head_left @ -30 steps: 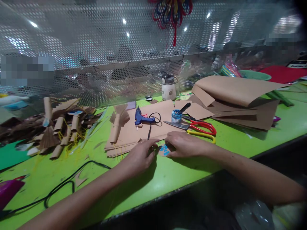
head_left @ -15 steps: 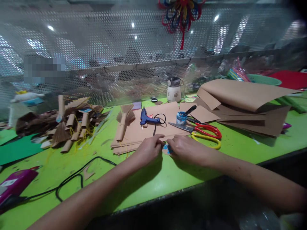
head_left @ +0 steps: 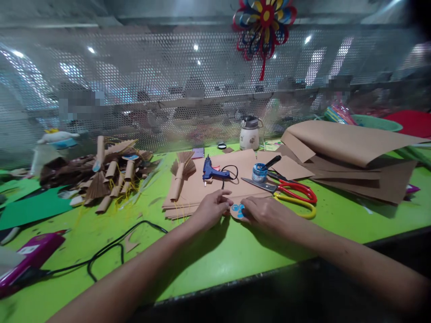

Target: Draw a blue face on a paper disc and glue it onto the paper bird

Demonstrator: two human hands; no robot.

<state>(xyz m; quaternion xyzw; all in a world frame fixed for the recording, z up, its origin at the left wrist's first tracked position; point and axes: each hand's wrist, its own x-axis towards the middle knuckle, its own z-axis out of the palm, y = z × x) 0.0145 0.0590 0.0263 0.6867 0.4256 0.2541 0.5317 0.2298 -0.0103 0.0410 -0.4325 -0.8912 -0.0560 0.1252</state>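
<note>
Both hands pinch 1 small brown paper disc with blue marks (head_left: pixel 237 211) between them: left hand (head_left: pixel 210 208) fingers closed on its left edge, right hand (head_left: pixel 266 211) fingers on the right. Best kept flat against the green table (head_left: pixel 235 251), gripped lightly at the rim, clear of the scissors (head_left: pixel 286 193) just beyond the right fingers.

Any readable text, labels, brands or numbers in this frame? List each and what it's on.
None can be read.
Magenta packet: a white label, too blurred to read.
White jar: a faint print, no letters legible.
Blue paint pot: no readable label.
Brown paper piece between left hand and right hand: blue painted marks, not lettering.
</note>
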